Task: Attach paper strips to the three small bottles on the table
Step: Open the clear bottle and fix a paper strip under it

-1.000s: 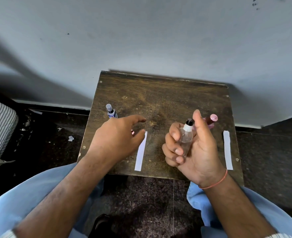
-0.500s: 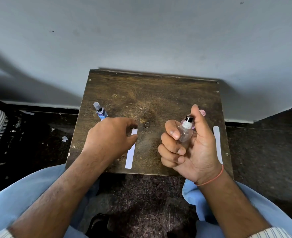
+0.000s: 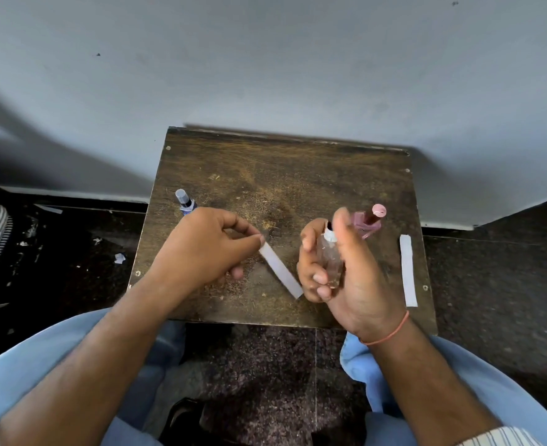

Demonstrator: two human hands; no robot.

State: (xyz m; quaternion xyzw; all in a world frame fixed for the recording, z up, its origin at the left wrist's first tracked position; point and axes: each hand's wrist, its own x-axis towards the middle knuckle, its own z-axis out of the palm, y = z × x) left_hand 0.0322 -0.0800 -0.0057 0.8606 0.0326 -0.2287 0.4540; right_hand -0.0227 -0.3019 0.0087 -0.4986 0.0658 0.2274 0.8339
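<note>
The right hand gripped a clear spray bottle upright above the wooden table, while the left hand pinched one end of a white paper strip angled toward it. A second strip lay flat by the right edge. Farther back stood a pink bottle and, at left, a grey-capped bottle.

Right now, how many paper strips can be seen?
2. One strip is pinched at its upper end by the left hand, hanging slantwise toward the right hand. The other strip lies flat near the table's right edge. More may be hidden.
</note>
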